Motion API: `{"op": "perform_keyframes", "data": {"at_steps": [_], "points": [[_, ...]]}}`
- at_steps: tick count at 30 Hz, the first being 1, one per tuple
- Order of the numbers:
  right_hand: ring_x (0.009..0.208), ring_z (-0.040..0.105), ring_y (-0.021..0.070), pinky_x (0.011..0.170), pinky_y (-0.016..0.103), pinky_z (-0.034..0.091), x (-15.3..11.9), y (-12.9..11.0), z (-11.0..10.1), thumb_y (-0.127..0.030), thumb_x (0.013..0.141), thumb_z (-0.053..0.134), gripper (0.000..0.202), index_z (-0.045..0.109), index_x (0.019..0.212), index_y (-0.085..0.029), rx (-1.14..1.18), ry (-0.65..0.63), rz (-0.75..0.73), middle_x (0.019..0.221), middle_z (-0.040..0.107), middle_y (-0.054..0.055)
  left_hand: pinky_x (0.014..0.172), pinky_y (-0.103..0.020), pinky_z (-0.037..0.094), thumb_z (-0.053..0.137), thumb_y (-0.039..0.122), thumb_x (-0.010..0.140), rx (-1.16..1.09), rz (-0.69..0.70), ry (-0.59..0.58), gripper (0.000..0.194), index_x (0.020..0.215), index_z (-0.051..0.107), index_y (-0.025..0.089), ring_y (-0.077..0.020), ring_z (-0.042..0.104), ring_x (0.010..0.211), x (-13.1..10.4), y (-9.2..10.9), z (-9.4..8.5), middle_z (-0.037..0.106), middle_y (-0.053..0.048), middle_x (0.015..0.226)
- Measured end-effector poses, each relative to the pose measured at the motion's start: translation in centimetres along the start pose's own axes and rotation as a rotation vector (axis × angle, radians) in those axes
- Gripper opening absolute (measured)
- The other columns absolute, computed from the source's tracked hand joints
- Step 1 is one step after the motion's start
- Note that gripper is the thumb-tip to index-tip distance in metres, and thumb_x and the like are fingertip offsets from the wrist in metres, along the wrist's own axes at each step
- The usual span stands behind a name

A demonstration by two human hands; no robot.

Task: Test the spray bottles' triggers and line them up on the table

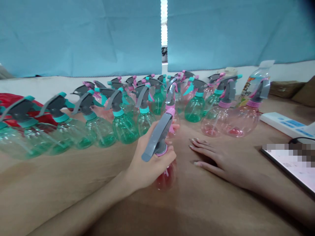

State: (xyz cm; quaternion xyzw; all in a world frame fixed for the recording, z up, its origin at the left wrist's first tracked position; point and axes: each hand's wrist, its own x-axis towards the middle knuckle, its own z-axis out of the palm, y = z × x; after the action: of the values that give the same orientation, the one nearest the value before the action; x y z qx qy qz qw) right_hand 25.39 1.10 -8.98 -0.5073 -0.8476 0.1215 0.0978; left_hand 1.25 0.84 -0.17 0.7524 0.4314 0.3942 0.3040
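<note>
Ideally, the left hand (149,169), gripping the pink spray bottle (165,181) at centre, should steady it upright; the right hand (226,164) lies open, right of centre.

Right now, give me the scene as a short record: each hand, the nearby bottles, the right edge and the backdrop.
Left hand: wrapped around a pink-collared trigger spray bottle
Right hand: resting on the tabletop, holding nothing
Ahead and left: green-collared trigger spray bottles
Beyond right hand: two pink trigger spray bottles, side by side
Right edge: device with a lit screen, partly pixelated
Backdrop: blue cloth
</note>
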Motion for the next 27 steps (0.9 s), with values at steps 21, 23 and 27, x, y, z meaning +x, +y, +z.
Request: {"op": "perform_keyframes", "data": {"at_steps": [21, 23, 27], "points": [[0.135, 0.033, 0.0273, 0.111, 0.049, 0.028, -0.08, -0.01, 0.16, -0.056, 0.09, 0.041, 0.06, 0.043, 0.139, -0.021, 0.02, 0.038, 0.004, 0.147, 0.038, 0.006, 0.066, -0.026, 0.051, 0.051, 0.018, 0.072, 0.004, -0.037, 0.005, 0.033, 0.104, 0.056, 0.025, -0.0142, 0.06, 0.066, 0.04, 0.12, 0.0, 0.06, 0.004, 0.074], [0.135, 0.033, 0.0272, 0.111, 0.049, 0.027, -0.09, 0.03, 0.2, -0.056, 0.09, 0.041, 0.06, 0.042, 0.14, -0.022, 0.026, 0.053, -0.004, 0.147, 0.038, 0.006, 0.066, -0.026, 0.051, 0.052, 0.019, 0.072, -0.008, -0.041, 0.013, 0.033, 0.103, 0.056, 0.026, -0.0146, 0.061, 0.068, 0.07, 0.12, 0.02, 0.062, 0.003, 0.077], [0.135, 0.032, 0.0267, 0.112, 0.048, 0.026, -0.08, -0.02, 0.04, -0.055, 0.091, 0.041, 0.06, 0.042, 0.14, -0.02, 0.007, 0.034, -0.004, 0.147, 0.037, 0.006, 0.065, -0.025, 0.051, 0.052, 0.02, 0.072, -0.006, -0.044, 0.008, 0.035, 0.106, 0.056, 0.026, -0.0149, 0.062, 0.069, 0.06, 0.1, -0.01, 0.062, 0.003, 0.077]]}}
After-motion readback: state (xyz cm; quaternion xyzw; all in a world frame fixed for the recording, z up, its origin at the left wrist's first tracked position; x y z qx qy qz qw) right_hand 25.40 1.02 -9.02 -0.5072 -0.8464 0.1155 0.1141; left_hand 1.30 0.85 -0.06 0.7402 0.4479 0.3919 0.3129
